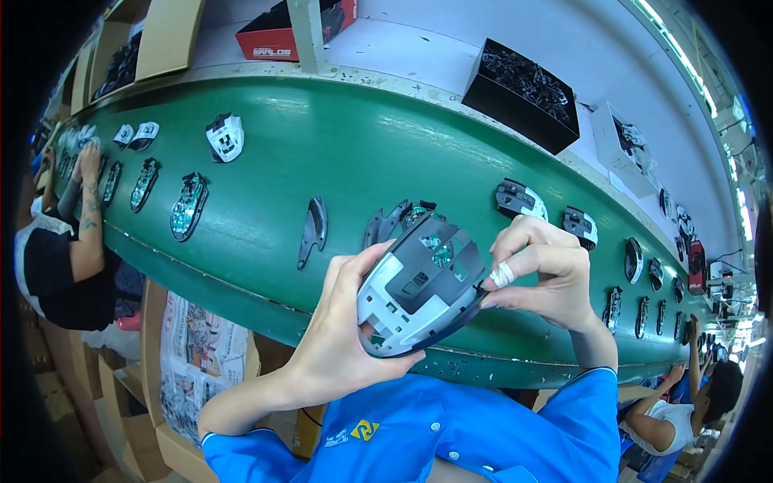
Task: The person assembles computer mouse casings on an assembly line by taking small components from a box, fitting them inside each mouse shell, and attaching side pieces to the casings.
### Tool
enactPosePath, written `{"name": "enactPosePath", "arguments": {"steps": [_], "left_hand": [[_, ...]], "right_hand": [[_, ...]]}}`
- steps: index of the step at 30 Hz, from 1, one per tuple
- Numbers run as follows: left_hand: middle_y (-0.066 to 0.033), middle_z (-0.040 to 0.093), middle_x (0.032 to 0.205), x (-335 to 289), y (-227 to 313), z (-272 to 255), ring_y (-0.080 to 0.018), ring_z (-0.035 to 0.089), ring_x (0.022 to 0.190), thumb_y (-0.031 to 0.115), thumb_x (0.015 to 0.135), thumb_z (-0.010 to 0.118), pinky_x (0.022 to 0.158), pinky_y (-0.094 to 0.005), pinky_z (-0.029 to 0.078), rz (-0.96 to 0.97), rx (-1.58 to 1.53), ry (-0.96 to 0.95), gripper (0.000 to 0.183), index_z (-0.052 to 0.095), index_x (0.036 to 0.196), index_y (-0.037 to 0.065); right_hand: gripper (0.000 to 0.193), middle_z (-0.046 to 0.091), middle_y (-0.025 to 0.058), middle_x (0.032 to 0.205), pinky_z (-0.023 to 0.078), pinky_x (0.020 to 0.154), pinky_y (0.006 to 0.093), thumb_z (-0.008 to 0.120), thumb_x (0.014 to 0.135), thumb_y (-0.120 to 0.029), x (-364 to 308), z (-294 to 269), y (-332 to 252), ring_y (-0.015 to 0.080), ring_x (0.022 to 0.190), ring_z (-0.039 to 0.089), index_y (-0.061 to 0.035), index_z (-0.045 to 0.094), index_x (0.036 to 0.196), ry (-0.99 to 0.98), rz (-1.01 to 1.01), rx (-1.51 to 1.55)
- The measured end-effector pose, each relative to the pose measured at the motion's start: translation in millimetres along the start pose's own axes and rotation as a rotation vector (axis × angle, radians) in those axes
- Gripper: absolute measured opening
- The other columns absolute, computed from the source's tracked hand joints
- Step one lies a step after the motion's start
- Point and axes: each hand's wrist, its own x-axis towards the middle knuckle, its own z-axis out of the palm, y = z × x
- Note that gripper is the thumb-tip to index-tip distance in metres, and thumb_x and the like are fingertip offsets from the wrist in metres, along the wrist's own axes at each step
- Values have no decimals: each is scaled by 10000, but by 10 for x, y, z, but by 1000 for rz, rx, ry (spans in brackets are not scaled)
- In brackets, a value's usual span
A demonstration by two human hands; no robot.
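Observation:
A partly assembled computer mouse point(423, 278), black and white, is tilted above the green belt, with bits of green circuit board showing through its openings. My left hand point(342, 330) grips it by its left side, thumb along the upper edge and fingers beneath. At its right edge my right hand point(543, 274) pinches thumb and forefinger together; white tape wraps one finger. Something small and dark shows at those fingertips, but I cannot make out what. Just beyond the mouse lie black curved side pieces point(386, 224) and part of a circuit board point(420, 212). Another black curved piece point(313, 232) lies farther left.
Along the green belt point(274, 153) lie several circuit-board mouse bases point(189, 207) and black-and-white shells point(225, 137). A black box of small dark parts point(523, 97) and a red box point(278, 36) stand on the far ledge. Co-workers sit at left point(72, 249) and right point(664, 414).

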Motion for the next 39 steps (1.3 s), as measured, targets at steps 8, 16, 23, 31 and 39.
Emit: {"name": "enactPosePath", "arguments": {"steps": [8,16,23,31,39], "left_hand": [[-156,342,1166,49,40,14,-276,441,1123,52,575,821,867,-333,474,105,171,15,977,248,1367,18],[-152,341,1193,85,-19,78,-265,430,1141,77,580,828,958,-351,393,100,188,13,983,228,1353,-12],[-171,381,1155,96,-116,139,-289,463,1095,101,584,822,902,-363,429,127,129,43,922,284,1320,-32],[-209,501,1117,165,25,169,-321,566,1005,213,574,845,833,-375,478,272,259,-12,892,360,1268,-68],[-238,592,1101,151,7,110,-308,630,987,237,536,861,841,-354,509,319,255,68,790,520,1162,-103]], "right_hand": [[243,618,67,786,470,648,313,841,597,-69,-19,-40,-45,194,721,586,-48,683,780,7,-64,-73],[237,622,55,788,465,623,279,834,591,-52,-14,-62,-28,171,709,593,-54,686,776,18,-105,-76],[229,613,52,846,503,671,250,807,653,-47,-25,-111,54,134,777,612,-33,668,835,-51,116,68],[1100,348,241,1399,345,1043,444,885,499,-283,12,100,263,319,1297,371,35,294,1370,-195,421,893],[976,435,198,1349,334,1063,398,858,573,-233,-51,156,378,277,1248,438,40,342,1355,-248,382,1000]]}}
